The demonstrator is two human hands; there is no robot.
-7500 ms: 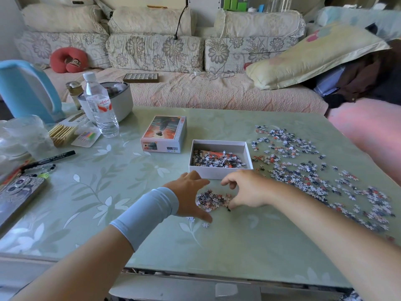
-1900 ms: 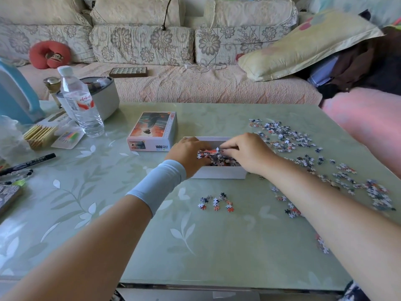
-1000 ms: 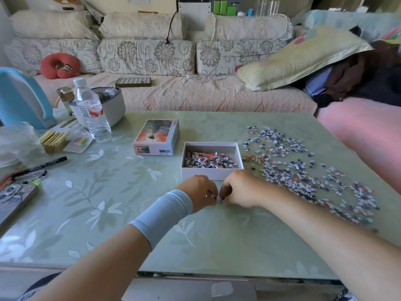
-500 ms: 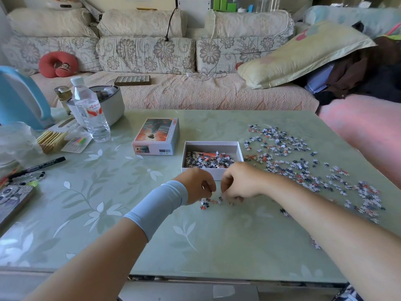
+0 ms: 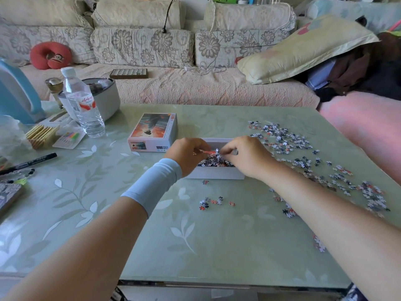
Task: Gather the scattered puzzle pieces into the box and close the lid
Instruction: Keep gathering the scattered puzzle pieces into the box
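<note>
Left hand point(image 5: 186, 155) and right hand point(image 5: 247, 158), fingers curled, pinch puzzle pieces point(image 5: 217, 152) over the open white cardboard box point(image 5: 217, 174), hiding its sides; the glossy printed lid point(image 5: 154, 131) lies at its 10 o'clock; jagged loose pieces point(image 5: 301, 148) scatter at 3 o'clock on the slick green table point(image 5: 195, 246).

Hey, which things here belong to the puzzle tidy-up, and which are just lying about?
For the job: puzzle pieces, open white box, picture lid beside it, left hand and right hand over the box.

Lying about: water bottle, black marker, blue jug, white round container, red neck pillow on the sofa.
</note>
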